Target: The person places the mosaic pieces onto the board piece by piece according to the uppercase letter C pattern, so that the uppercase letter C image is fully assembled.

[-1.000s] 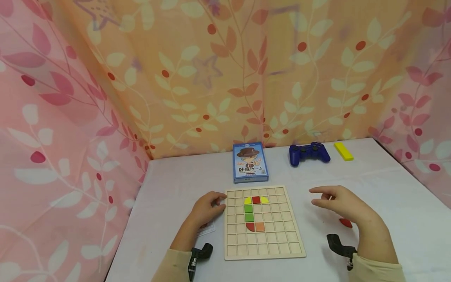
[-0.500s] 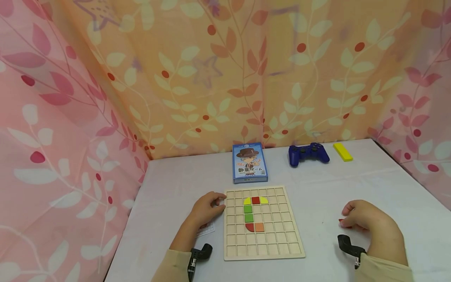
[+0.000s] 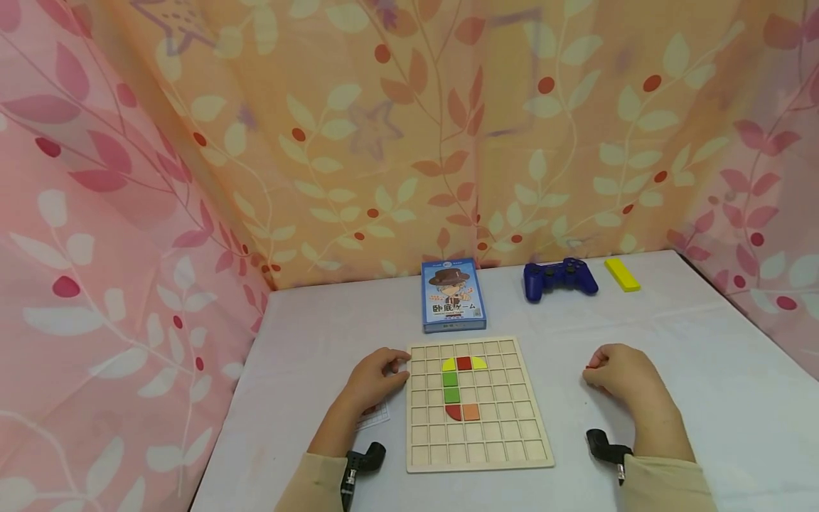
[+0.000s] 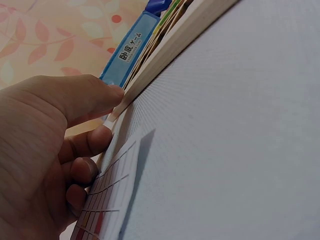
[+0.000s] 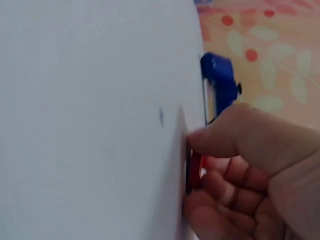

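A wooden grid board point(image 3: 512, 432) lies on the table between my hands. Coloured tiles sit in its cells: a red one point(image 3: 463, 363) between two yellow rounded ones, two green ones point(image 3: 451, 379) below, then a red quarter-round point(image 3: 453, 412) beside an orange square point(image 3: 470, 412). With its thumb and fingertips, my left hand point(image 3: 376, 377) touches the board's left edge. Partly under that hand lies a grid-printed card point(image 4: 112, 195). My right hand point(image 3: 622, 371), right of the board, pinches a red tile point(image 5: 196, 171) between thumb and fingers; most of that tile is hidden.
Behind the board lies a blue card game box point(image 3: 453, 295). A dark blue game controller point(image 3: 560, 279) and a yellow block point(image 3: 622, 274) are at the back right. Patterned curtains point(image 3: 358, 156) close off the table's back and sides.
My right hand reached down to the red tile on the table, took hold of it and moved left and away from me with it. The left hand stays at the board.
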The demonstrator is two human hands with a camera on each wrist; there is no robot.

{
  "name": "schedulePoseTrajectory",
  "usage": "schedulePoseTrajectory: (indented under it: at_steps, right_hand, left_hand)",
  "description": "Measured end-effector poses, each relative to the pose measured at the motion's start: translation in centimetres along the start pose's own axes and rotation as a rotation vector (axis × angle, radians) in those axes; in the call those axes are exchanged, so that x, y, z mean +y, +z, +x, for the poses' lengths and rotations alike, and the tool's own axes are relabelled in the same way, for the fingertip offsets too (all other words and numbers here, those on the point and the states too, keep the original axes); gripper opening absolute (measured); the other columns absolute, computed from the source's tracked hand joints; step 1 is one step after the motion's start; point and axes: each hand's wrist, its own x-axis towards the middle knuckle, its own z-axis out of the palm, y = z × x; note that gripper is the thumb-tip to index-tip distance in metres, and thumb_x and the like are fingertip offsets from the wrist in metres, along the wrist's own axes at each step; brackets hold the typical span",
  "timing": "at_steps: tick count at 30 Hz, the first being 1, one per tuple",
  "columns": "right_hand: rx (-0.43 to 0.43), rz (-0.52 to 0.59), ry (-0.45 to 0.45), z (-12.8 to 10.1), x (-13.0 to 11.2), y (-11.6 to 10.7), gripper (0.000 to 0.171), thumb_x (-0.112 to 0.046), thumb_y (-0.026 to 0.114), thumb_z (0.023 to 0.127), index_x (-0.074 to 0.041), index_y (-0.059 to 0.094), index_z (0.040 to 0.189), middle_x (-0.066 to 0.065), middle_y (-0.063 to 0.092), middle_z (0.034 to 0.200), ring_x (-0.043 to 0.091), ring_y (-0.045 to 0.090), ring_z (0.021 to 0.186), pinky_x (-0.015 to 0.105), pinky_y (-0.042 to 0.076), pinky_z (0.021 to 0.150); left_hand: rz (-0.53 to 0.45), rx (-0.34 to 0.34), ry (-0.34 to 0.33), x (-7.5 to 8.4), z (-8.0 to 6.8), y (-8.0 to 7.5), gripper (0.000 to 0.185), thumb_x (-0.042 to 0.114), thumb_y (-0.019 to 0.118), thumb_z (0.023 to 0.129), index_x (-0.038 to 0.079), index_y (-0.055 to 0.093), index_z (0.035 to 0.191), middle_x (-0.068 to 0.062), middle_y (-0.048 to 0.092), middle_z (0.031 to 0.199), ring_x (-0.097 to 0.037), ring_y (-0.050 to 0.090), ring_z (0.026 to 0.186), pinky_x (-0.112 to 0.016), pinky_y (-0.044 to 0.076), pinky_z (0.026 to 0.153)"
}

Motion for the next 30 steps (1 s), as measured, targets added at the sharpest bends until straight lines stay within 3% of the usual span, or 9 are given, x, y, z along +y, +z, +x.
schedulePoseTrajectory:
  at_steps: [5,14,22,30]
  right_hand:
    - [0.041,0.0,0.002,0.9,-1.3,1.3,0.025,-0.031,0.068,0.077,-0.009,0.056,0.079,0.001,0.054,0.066,0.022,0.048,0.067,0.034,0.034,0.059]
    - [-0.019,0.074,0.007,0.7,-1.5,1.3,0.021,-0.022,0.062,0.086,-0.006,0.063,0.098,0.001,0.057,0.063,0.016,0.053,0.055,0.032,0.038,0.056]
    - [-0.063,0.06,0.008,0.9,-1.5,1.0,0.039,-0.024,0.076,0.077,-0.002,0.063,0.106,0.007,0.059,0.083,0.023,0.051,0.074,0.036,0.042,0.065]
    - [-0.073,0.079,-0.018,0.8,-1.4,1.2,0.04,-0.02,0.076,0.077,-0.005,0.063,0.111,0.005,0.055,0.078,0.02,0.05,0.066,0.032,0.039,0.059]
  left_hand:
    - [0.006,0.003,0.002,-0.1,0.0,0.1,0.031,0.035,0.07,0.084,0.03,0.065,0.114,0.009,0.054,0.086,-0.011,0.049,0.078,-0.03,0.04,0.068]
    - [0.003,0.006,0.014,-0.1,0.1,0.1,0.03,0.035,0.07,0.084,0.029,0.065,0.114,0.008,0.055,0.086,-0.01,0.049,0.077,-0.029,0.041,0.068]
    - [0.002,0.004,0.004,0.0,0.1,0.0,0.03,0.035,0.07,0.084,0.03,0.065,0.114,0.008,0.055,0.086,-0.01,0.049,0.077,-0.029,0.041,0.068]
    - [0.005,-0.001,-0.001,0.1,0.0,0.0,0.031,0.034,0.07,0.085,0.029,0.065,0.115,0.007,0.055,0.087,-0.01,0.049,0.076,-0.028,0.041,0.067]
